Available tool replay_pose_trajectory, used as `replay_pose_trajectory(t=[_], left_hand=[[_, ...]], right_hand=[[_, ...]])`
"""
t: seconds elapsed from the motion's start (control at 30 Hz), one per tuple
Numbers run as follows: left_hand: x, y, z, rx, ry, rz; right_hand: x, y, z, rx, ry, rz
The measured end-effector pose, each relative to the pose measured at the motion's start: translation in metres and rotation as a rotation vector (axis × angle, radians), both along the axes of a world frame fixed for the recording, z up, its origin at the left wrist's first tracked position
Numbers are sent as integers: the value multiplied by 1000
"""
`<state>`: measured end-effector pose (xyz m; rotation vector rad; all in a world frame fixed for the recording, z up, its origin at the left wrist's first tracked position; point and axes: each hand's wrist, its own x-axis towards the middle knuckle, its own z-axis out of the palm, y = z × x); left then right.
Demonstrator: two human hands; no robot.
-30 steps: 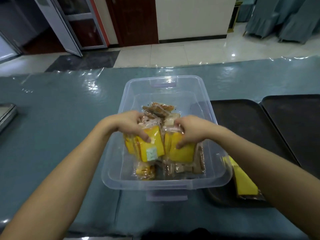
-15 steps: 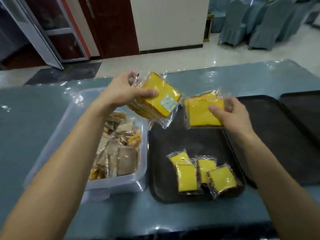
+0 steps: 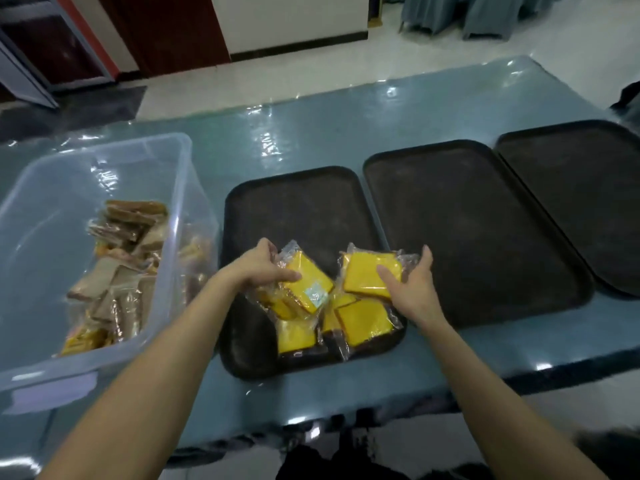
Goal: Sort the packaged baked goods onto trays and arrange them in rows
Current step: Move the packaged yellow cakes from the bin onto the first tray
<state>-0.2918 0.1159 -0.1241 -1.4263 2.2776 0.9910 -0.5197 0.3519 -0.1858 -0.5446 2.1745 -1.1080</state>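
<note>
Head view. A long table [image 3: 311, 140] covered in glossy blue-grey sheeting is shown. At its left stands a translucent rectangular plastic bin [image 3: 180, 174], in which brown and pale packaged slices [image 3: 121, 265] are heaped. Three dark, matt, round-cornered trays are set side by side to its right, long axes running near to far: the left tray [image 3: 298, 209], the middle tray [image 3: 467, 230] and the right tray [image 3: 581, 188]. On the near end of the left tray, loose yellow cake packets [image 3: 360, 318] in crinkled clear film are laid overlapping. Just above them a bundle of yellow packets [image 3: 308, 282] is gripped by the left hand [image 3: 258, 268], thumb across the top packet, whose long axis slants from far left to near right. A flat yellow packet [image 3: 370, 275] is pinched by the right hand [image 3: 412, 285], thumb on top, fingers curled round its right edge, long axis lying left to right
</note>
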Motion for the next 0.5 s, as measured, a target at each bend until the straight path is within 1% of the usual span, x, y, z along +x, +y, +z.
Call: replay_pose_trajectory(t=[0.07, 0.1, 0.13, 0.2, 0.27, 0.3, 0.4, 0.5], left_hand=[[7, 8, -33, -165, -120, -31], [11, 12, -46, -246, -143, -47], [13, 16, -55, -288, -134, -66], [15, 21, -64, -248, -119, -122], [16, 25, -65, -175, -142, -135], [16, 26, -64, -174, -153, -143], [14, 26, -51, -251, -168, -205], [17, 30, -7, -395, -185, -289]], right_hand=[[20, -7, -24, 87, 336, 262], [25, -9, -39, 128, 467, 403], [29, -12, -52, 181, 541, 532], [35, -20, -66, 306, 574, 682], [39, -27, -66, 377, 595, 720], [40, -30, -64, 393, 605, 722], [36, -39, -47, 450, 585, 743], [32, -47, -12, 534, 683, 818]])
